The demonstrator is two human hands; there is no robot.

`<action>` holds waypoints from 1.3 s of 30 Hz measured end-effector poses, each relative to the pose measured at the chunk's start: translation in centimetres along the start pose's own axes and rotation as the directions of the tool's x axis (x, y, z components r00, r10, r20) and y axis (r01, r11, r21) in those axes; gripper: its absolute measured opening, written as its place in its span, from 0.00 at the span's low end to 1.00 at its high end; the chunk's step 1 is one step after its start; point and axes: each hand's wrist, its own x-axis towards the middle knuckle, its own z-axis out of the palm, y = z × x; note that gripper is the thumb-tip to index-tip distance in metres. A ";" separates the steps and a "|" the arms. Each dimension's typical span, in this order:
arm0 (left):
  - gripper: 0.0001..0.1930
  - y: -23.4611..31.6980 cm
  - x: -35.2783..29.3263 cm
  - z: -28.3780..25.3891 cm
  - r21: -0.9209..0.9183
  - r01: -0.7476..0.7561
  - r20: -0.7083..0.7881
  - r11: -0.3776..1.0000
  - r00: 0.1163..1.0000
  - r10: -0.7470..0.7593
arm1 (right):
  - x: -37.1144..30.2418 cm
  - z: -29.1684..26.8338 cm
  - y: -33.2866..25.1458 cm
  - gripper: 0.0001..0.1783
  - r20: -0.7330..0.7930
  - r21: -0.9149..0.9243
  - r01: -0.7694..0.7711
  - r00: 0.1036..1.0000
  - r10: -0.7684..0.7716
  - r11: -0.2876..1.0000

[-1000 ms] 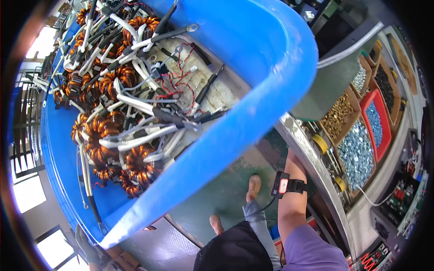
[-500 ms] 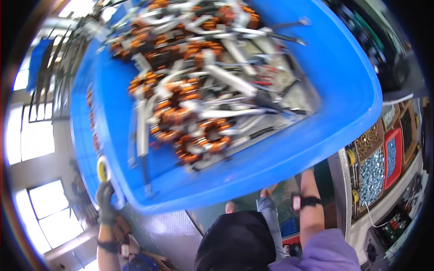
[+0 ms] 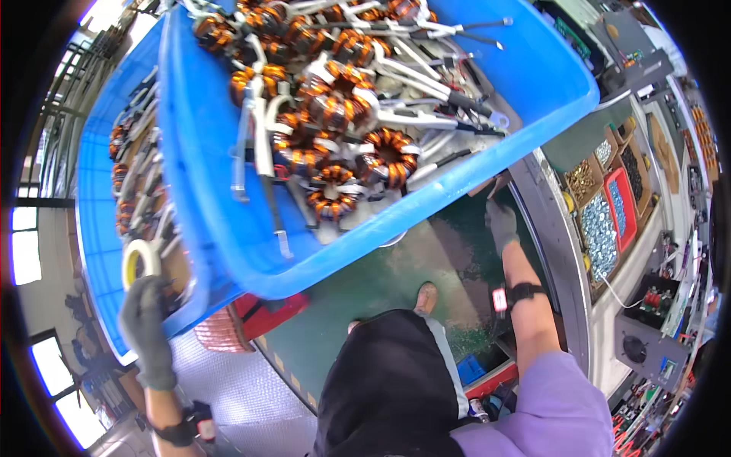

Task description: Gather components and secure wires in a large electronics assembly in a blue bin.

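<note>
1. Tape roll [image 3: 153,259] at the left blue bin [image 3: 93,217] could drop if the left hand [image 3: 147,327], grip unclear, slips.
2. Coils [image 3: 396,137] inside the larger blue bin [image 3: 411,210] could snag through crossed leads [image 3: 413,120].
3. Right hand [image 3: 502,225], grip also unclear, could bump the bench edge [image 3: 560,236].

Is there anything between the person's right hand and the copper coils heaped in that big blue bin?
Yes. The near wall of the blue bin stands between them: the gloved right hand is outside it, beyond the rim, while the copper coils lie inside.
</note>
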 end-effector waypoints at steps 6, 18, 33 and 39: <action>0.17 -2.8 -1.0 -2.1 0.103 -0.129 0.017 0.986 0.992 0.128 | 15.4 2.2 1.0 0.15 -0.340 -0.663 0.525 0.424 -0.840 0.534; 0.24 -13.4 1.6 -12.0 0.256 -0.236 -0.022 0.938 0.968 0.249 | 25.5 4.9 -2.0 0.17 -0.322 -0.835 0.073 0.739 -0.591 0.545; 0.16 -1.0 0.9 -0.2 0.053 -0.105 0.053 0.993 0.993 0.102 | -9.4 0.9 -0.4 0.12 -0.437 0.280 0.660 0.734 -0.519 0.697; 0.27 0.9 -1.5 1.8 0.495 -0.534 -0.297 0.686 0.638 0.711 | -34.3 -3.7 -5.1 0.12 -0.059 0.445 0.373 0.919 -0.389 0.814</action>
